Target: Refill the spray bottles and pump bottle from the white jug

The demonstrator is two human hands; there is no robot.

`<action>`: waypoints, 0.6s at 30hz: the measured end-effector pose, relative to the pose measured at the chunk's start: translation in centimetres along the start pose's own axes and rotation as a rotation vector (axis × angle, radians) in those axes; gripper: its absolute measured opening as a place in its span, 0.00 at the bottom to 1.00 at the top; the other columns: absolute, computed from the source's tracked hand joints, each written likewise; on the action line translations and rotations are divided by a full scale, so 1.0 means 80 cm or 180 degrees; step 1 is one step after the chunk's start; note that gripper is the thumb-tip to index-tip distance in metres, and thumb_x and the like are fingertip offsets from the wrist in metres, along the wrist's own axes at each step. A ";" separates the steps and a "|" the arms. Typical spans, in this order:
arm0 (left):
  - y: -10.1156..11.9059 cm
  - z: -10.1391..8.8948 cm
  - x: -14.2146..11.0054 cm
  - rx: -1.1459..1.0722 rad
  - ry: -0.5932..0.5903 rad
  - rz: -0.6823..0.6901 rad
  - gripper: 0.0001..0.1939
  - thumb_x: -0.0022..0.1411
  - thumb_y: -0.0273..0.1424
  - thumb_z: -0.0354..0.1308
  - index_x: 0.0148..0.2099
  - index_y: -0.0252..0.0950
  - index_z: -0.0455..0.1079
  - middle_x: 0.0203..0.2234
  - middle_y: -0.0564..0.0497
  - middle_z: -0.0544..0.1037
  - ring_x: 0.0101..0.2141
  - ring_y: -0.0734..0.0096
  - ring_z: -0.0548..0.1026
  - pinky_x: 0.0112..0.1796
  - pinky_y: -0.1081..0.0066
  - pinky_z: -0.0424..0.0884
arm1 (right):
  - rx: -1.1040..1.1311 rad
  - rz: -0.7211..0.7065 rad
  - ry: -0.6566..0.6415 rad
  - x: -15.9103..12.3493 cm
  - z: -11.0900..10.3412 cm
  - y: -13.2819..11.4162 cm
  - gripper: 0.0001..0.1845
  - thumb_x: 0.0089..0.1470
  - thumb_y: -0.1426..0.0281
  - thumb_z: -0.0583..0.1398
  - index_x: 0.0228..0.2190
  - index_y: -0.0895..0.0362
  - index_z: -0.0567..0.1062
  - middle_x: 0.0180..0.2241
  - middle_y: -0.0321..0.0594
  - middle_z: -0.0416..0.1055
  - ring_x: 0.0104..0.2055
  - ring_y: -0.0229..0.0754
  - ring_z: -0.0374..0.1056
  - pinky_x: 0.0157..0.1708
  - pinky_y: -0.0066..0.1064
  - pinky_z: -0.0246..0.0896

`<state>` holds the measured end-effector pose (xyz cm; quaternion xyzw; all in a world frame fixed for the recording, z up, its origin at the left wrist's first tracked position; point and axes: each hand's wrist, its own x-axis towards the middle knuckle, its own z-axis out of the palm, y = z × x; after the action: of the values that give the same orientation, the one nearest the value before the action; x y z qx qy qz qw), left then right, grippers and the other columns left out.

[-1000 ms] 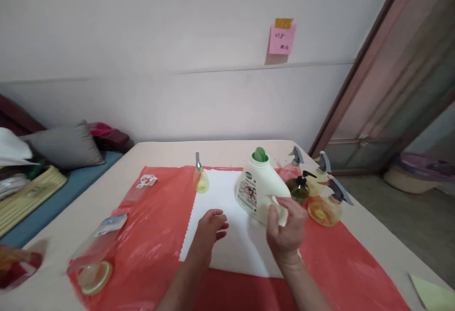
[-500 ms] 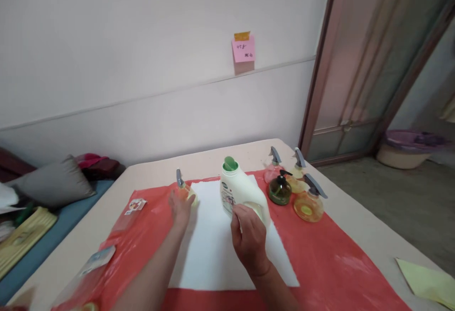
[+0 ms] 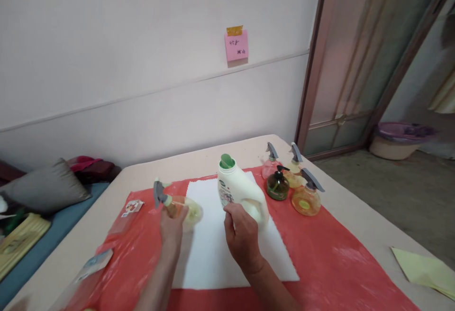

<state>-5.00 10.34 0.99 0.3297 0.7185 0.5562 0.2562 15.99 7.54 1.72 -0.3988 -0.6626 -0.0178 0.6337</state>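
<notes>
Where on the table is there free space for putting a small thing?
Bare: the red sheet right of the white mat, in front of the four bottles; and the mat between the left hand and right hand. Crowded: the right rear, where those bottles stand close together.

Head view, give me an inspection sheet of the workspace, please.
Surface: table, with red sheet and white mat on it.
Job's things: tilted spray bottle; jug, green piece in its mouth.
Clutter: pump bottle among three other sprayers, right; packets, left; yellow paper.
Grips: left grip around the spray bottle; right grip curled at the jug, contact unclear.
Cables: nothing seen.
Surroundings: pink note on wall; cushion; tub.
</notes>
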 end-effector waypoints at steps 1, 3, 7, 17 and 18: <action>-0.004 -0.002 -0.019 -0.0090 -0.0189 0.0014 0.27 0.50 0.31 0.71 0.52 0.37 0.68 0.46 0.45 0.78 0.49 0.56 0.77 0.49 0.63 0.70 | 0.0018 0.0020 -0.0018 -0.003 0.004 -0.004 0.12 0.59 0.80 0.53 0.40 0.54 0.70 0.33 0.40 0.76 0.36 0.42 0.75 0.37 0.33 0.73; -0.010 -0.001 -0.058 -0.0265 -0.0467 -0.0074 0.30 0.45 0.31 0.73 0.52 0.39 0.70 0.45 0.46 0.79 0.48 0.56 0.78 0.49 0.63 0.70 | 0.0046 0.0062 -0.0075 -0.010 0.011 -0.012 0.11 0.60 0.78 0.54 0.42 0.54 0.71 0.35 0.41 0.76 0.39 0.42 0.75 0.40 0.34 0.73; -0.005 0.004 -0.117 -0.0484 -0.0950 -0.0163 0.30 0.41 0.30 0.74 0.50 0.39 0.73 0.42 0.46 0.80 0.48 0.50 0.76 0.51 0.59 0.69 | 0.0151 0.0117 -0.0418 -0.024 0.019 -0.028 0.16 0.61 0.70 0.59 0.51 0.56 0.70 0.46 0.48 0.76 0.50 0.47 0.72 0.51 0.42 0.70; 0.014 -0.026 -0.119 -0.0077 -0.2063 0.0450 0.30 0.43 0.25 0.67 0.52 0.44 0.75 0.44 0.47 0.79 0.47 0.49 0.74 0.50 0.56 0.68 | 0.1269 0.2280 -0.1193 -0.018 0.026 -0.035 0.16 0.50 0.56 0.66 0.38 0.52 0.80 0.37 0.41 0.80 0.39 0.48 0.75 0.42 0.39 0.71; 0.017 -0.032 -0.116 -0.0144 -0.2342 0.0329 0.31 0.43 0.24 0.66 0.52 0.44 0.75 0.43 0.48 0.80 0.45 0.50 0.75 0.47 0.57 0.70 | 0.1563 0.2438 -0.1317 -0.014 0.024 -0.033 0.17 0.49 0.55 0.67 0.37 0.52 0.81 0.38 0.42 0.81 0.41 0.49 0.75 0.43 0.40 0.71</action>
<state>-0.57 1.90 2.92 0.5377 0.5482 0.4284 0.4762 12.78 6.19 1.67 -0.4477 -0.5651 0.4522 0.5252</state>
